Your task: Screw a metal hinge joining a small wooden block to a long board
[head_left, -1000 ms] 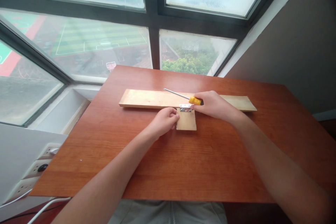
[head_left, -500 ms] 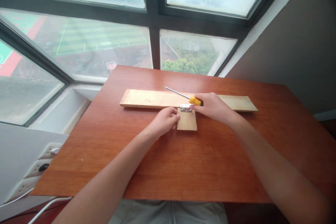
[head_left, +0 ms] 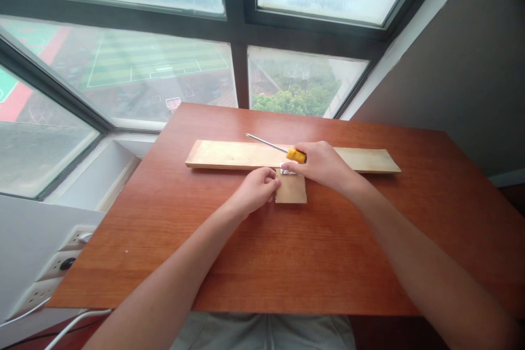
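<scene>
A long pale wooden plank lies across the far half of the reddish-brown table. A small wooden block sits against its near edge, joined by a silver hinge. My right hand is closed around the yellow handle of a screwdriver, whose metal shaft points up and left over the plank; the hand partly covers the hinge. My left hand is curled with fingertips pinched at the block's left edge; what it pinches, if anything, is too small to see.
Large windows rise behind the table's far edge. A grey wall stands on the right. On the white sill at the lower left is a power strip with a white cable.
My right hand has slid a little to the left with the screwdriver, so it now covers more of the hinge. My left hand has stayed in place.
</scene>
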The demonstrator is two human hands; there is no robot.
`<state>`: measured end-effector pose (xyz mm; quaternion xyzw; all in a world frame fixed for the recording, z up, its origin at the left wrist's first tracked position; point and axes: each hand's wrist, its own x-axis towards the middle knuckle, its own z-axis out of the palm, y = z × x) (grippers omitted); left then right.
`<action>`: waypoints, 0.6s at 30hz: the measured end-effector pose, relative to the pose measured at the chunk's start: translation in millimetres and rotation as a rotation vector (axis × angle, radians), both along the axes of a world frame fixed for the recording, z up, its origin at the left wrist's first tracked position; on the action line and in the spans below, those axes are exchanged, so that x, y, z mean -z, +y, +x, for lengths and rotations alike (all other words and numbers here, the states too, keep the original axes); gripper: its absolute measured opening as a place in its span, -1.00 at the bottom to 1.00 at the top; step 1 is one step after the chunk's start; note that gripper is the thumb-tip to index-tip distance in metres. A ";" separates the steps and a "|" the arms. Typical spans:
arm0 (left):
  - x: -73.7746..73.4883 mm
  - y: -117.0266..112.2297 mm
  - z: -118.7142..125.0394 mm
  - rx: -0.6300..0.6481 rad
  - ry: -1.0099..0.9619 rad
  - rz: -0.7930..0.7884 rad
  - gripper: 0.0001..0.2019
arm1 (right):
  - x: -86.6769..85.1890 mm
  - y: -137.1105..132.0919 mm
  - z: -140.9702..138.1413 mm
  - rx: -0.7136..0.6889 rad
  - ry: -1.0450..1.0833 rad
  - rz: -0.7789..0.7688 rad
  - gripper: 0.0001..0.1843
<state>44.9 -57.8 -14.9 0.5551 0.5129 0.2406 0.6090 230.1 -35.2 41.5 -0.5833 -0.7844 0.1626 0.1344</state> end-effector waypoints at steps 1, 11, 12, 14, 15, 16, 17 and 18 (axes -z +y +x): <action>0.1 0.2 -0.1 0.004 0.006 -0.002 -0.94 | 0.7 0.9 -0.8 0.003 -0.018 0.002 -0.61; -0.7 -0.6 -1.0 0.011 -0.026 0.016 -0.95 | -0.2 3.4 0.1 -0.001 -0.054 -0.010 -0.66; -0.6 -0.6 -1.0 0.010 -0.027 0.016 -0.95 | 0.0 3.3 -0.1 -0.003 -0.056 -0.013 -0.66; -0.1 -0.5 -0.9 0.008 -0.025 0.019 -0.94 | 0.4 3.3 -0.5 -0.005 -0.062 -0.017 -0.65; 0.0 -0.5 -0.9 0.009 -0.024 0.019 -0.94 | 0.6 3.4 -0.4 -0.006 -0.065 -0.019 -0.64; 0.2 -0.5 -0.8 0.010 -0.022 0.019 -0.94 | 0.7 3.6 -0.3 -0.007 -0.068 -0.020 -0.64; 0.2 -0.5 -0.8 0.009 -0.020 0.019 -0.94 | 0.6 3.7 0.1 -0.008 -0.072 -0.022 -0.64; 0.3 -0.5 -0.8 0.008 -0.018 0.019 -0.94 | 0.3 3.9 0.4 -0.007 -0.075 -0.023 -0.65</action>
